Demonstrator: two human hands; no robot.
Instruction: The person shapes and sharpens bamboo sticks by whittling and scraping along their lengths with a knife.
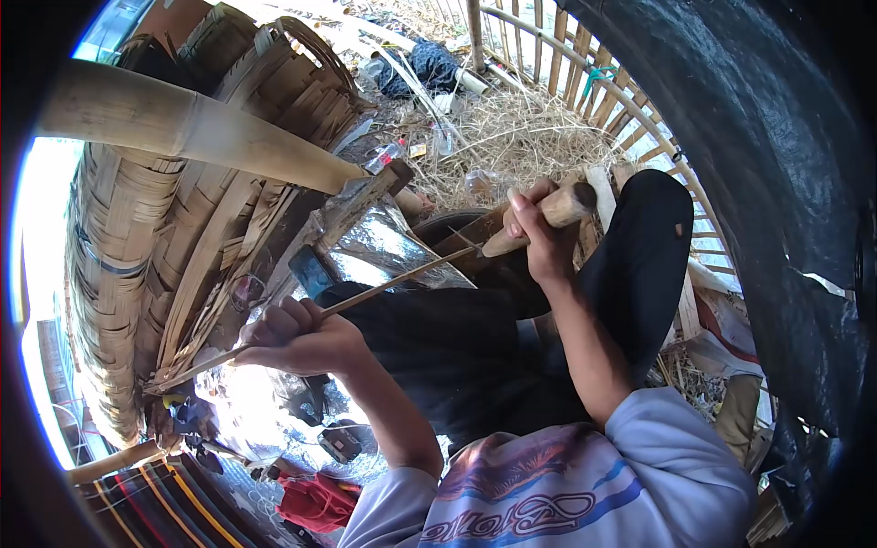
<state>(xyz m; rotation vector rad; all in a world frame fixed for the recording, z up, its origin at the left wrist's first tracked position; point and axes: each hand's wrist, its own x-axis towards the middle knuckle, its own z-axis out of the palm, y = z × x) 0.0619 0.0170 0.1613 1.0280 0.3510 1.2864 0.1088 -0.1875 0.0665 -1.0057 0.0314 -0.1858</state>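
Observation:
My left hand (292, 340) is closed around a long, thin bamboo strip (393, 280). One end of the strip runs out past my fist to the lower left; the other reaches up to the tool in my right hand. My right hand (541, 226), fingers wrapped and thumb raised, grips a knife by its thick, pale wooden handle (566, 205). Part of a brownish blade shows beside the handle, where the strip's far end meets it; exact contact is hard to make out. Both hands are above my dark-trousered legs (438, 342).
At the left stand large woven bamboo baskets (119, 265), with a thick bamboo pole (201, 128) crossing in front. Straw and litter (512, 128) cover the ground ahead. A slatted bamboo fence (630, 110) and black plastic sheeting (731, 137) are at the right. Red cloth (315, 502) lies lower left.

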